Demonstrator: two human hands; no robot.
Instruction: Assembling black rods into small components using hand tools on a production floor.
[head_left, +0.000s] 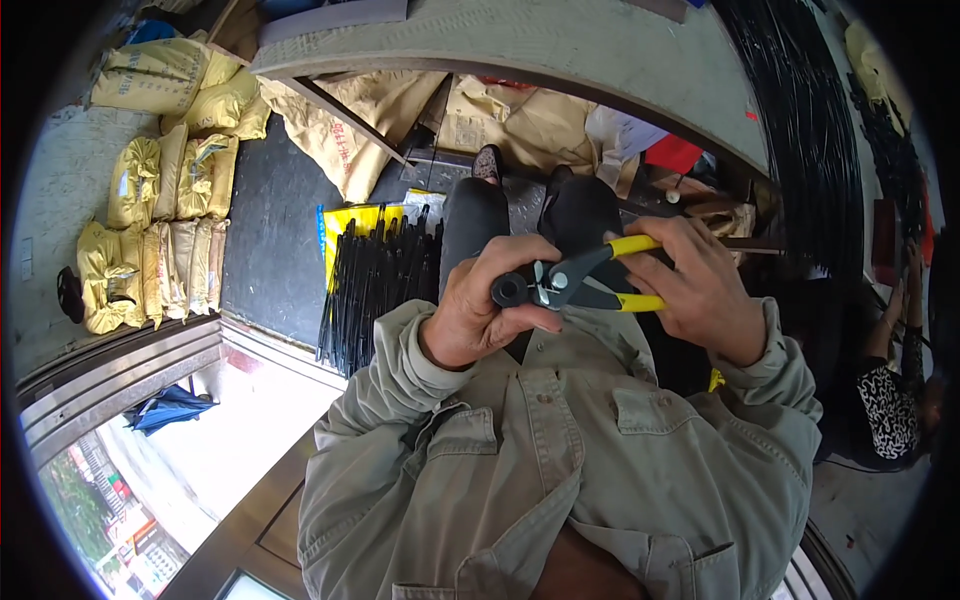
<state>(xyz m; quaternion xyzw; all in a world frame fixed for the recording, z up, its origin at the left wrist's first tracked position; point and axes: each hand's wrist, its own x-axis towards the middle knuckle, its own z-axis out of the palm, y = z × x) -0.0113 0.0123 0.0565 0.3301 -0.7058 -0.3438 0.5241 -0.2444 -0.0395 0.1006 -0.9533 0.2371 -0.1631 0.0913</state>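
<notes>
In front of my chest, my right hand (pixel 693 282) is wrapped round the yellow handles of a pair of pliers (pixel 578 272). The handles are spread apart, and the dark metal head points toward my left hand (pixel 478 302). That hand is closed on a black round part (pixel 509 290) with a hole in its end, between thumb and fingers. The plier jaws are right beside this part. Whether they bite on it I cannot tell, as fingers and the plier head hide the contact.
A bundle of black rods (pixel 375 285) lies left of my knees, on a yellow sheet. Filled yellow-brown sacks (pixel 130 265) are stacked at the far left. A grey table (pixel 520 45) stands ahead, with long black strips (pixel 800 130) hanging at its right. Another person's patterned sleeve (pixel 887 415) shows at right.
</notes>
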